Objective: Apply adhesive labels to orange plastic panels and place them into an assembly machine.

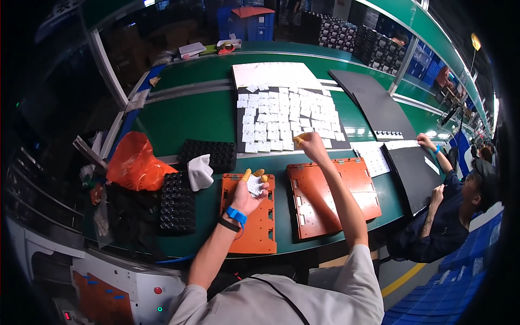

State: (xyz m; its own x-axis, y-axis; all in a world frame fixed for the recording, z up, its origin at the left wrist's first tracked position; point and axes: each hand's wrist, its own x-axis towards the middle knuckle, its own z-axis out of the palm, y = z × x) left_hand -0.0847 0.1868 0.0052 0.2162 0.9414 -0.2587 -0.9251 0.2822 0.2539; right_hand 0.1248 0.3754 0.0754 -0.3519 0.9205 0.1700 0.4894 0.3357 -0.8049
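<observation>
My left hand (pixel 246 199), palm up above an orange perforated plate (pixel 246 238), holds a few small white printed cards (pixel 254 185) in curled fingers. Yellow finger cots cover several fingertips. My right hand (pixel 312 144) reaches forward to the near edge of a black board (pixel 340 145). Its fingers are pinched together, and whatever lies between them is hidden. Rows of small white cards (pixel 265 116) like those in my left hand cover most of this board. Below my right forearm lies a second orange plate (pixel 309 216).
Black moulded trays (pixel 177 203), a white cloth (pixel 200 172) and an orange plastic bag (pixel 135 165) lie on the left. A co-worker (pixel 449 206) on the right reaches over another black board (pixel 414 173). Farther back rests a long black panel (pixel 374 105). Metal posts (pixel 110 70) frame the green bench.
</observation>
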